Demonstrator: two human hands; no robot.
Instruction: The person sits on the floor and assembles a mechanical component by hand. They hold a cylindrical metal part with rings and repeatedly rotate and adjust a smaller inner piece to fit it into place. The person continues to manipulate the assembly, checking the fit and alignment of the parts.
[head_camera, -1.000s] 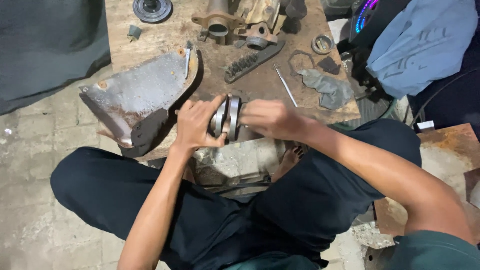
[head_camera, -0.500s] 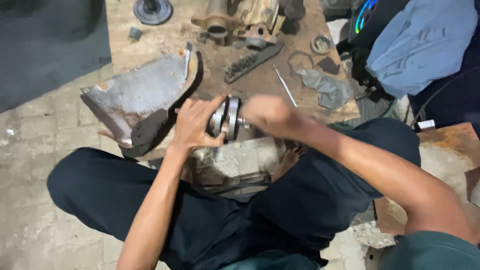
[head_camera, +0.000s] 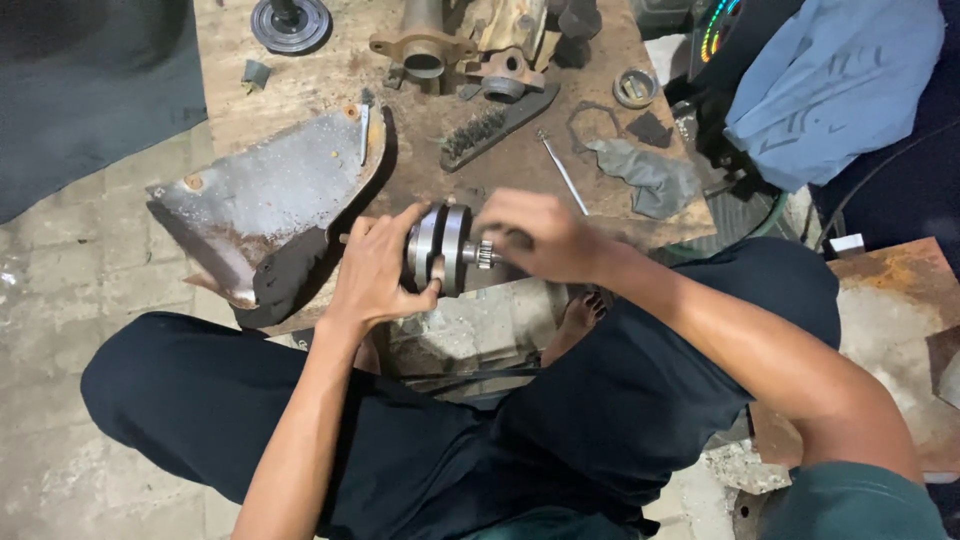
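Note:
My left hand (head_camera: 378, 268) grips a round metal crankshaft assembly (head_camera: 440, 246) made of two thick steel discs, held on edge just above my lap. A short toothed shaft end (head_camera: 484, 254) sticks out of its right side. My right hand (head_camera: 540, 236) closes its fingers around that shaft end. Both hands hover at the near edge of a low wooden board (head_camera: 330, 80) strewn with parts.
A bent, rusty sheet-metal cover (head_camera: 270, 195) lies left of my hands. Behind them are a wire brush (head_camera: 495, 125), a thin metal rod (head_camera: 565, 172), a grey rag (head_camera: 645, 178), cast metal parts (head_camera: 450, 45) and a pulley (head_camera: 290, 20). A blue cloth (head_camera: 830, 85) is at right.
The view has shifted slightly. My right hand has slid off the discs toward the shaft end, so the toothed shaft now shows. My left hand keeps its grip.

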